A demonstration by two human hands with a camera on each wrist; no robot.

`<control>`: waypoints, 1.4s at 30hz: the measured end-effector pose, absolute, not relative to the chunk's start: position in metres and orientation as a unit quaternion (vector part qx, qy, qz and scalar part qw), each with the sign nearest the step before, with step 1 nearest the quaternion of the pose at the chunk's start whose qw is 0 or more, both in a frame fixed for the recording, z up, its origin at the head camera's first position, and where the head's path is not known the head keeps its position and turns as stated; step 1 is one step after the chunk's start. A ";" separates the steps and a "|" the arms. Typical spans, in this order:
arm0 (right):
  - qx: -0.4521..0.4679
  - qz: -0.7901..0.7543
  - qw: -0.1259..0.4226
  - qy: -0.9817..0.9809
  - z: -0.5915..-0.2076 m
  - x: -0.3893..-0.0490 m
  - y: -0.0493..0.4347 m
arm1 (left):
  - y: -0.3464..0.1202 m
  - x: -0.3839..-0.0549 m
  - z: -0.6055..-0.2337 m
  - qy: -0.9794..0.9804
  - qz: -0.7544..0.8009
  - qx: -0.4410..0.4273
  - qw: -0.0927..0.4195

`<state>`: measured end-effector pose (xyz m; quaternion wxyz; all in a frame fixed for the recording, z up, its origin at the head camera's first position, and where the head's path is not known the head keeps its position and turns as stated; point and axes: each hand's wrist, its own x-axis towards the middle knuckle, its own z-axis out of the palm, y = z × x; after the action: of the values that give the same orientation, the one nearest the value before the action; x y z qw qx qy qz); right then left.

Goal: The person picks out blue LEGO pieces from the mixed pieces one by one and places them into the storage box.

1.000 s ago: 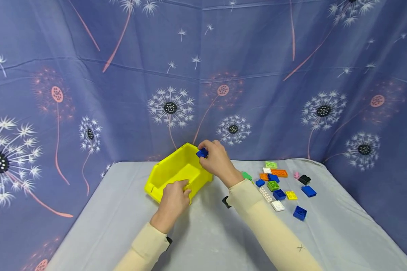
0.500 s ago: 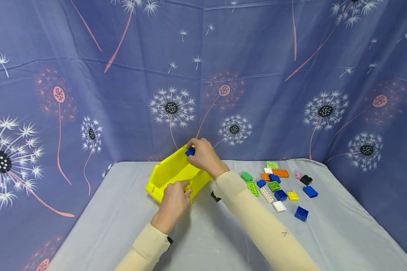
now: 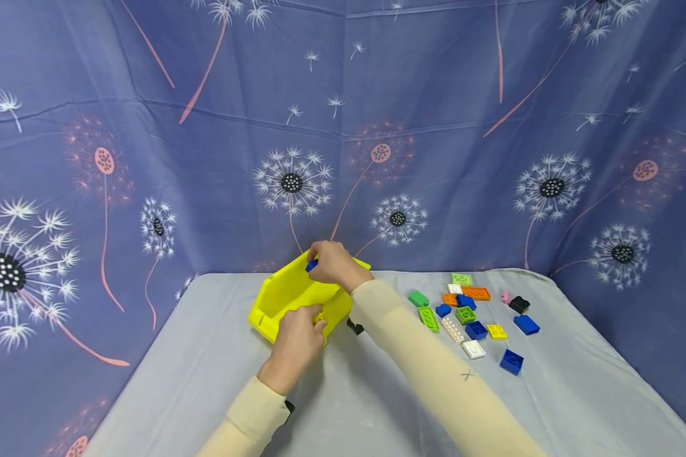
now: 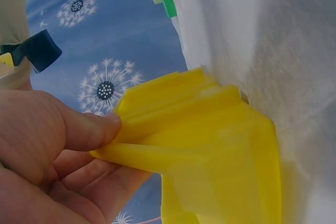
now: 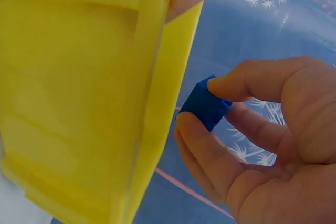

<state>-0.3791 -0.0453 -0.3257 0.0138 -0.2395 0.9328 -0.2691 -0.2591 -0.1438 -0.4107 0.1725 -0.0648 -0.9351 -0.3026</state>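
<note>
A yellow plastic bin (image 3: 274,289) stands tilted at the back middle of the table. My left hand (image 3: 298,336) grips its near rim; in the left wrist view the thumb lies on one side of the yellow wall (image 4: 178,129) and the fingers on the other. Over the bin's opening, my right hand (image 3: 338,263) pinches a small blue toy brick (image 3: 312,265). The right wrist view shows this blue brick (image 5: 205,103) between thumb and fingertips, apart from the bin wall (image 5: 79,93). Much of the bin's inside is hidden behind my hands.
Several loose toy bricks lie on the right of the table, among them a green brick (image 3: 418,298), an orange brick (image 3: 477,293), a white brick (image 3: 473,349) and a blue brick (image 3: 511,362). A dandelion-patterned curtain (image 3: 234,133) hangs behind the grey-white tablecloth (image 3: 166,381).
My right hand has moved left with the blue brick, from the bin's right edge to over its opening, and then slightly down. The left hand has kept its grip on the rim.
</note>
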 end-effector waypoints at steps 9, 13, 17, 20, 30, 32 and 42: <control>-0.219 -0.249 0.079 0.940 -0.336 -0.384 -0.051 | -0.142 -0.258 -0.411 -0.932 -0.299 -0.080 0.187; -0.223 -0.249 0.082 0.939 -0.342 -0.385 -0.053 | -0.142 -0.258 -0.411 -0.932 -0.296 -0.088 0.192; -0.227 -0.241 0.089 0.939 -0.347 -0.385 -0.054 | -0.143 -0.258 -0.411 -0.932 -0.297 -0.088 0.186; -0.228 -0.226 0.095 0.942 -0.351 -0.386 -0.056 | -0.143 -0.258 -0.412 -0.933 -0.299 -0.085 0.182; -0.222 -0.212 0.094 0.947 -0.354 -0.385 -0.060 | -0.144 -0.258 -0.411 -0.935 -0.292 -0.077 0.185; -0.221 -0.211 0.096 0.947 -0.355 -0.386 -0.060 | -0.144 -0.257 -0.411 -0.935 -0.293 -0.078 0.187; -0.230 -0.205 0.096 0.946 -0.357 -0.385 -0.061 | -0.144 -0.256 -0.412 -0.931 -0.297 -0.082 0.196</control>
<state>-0.3853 -0.0605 -0.3574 0.0962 -0.2303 0.9465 -0.2046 -0.2562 -0.1439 -0.4115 0.1961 -0.0818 -0.9309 -0.2972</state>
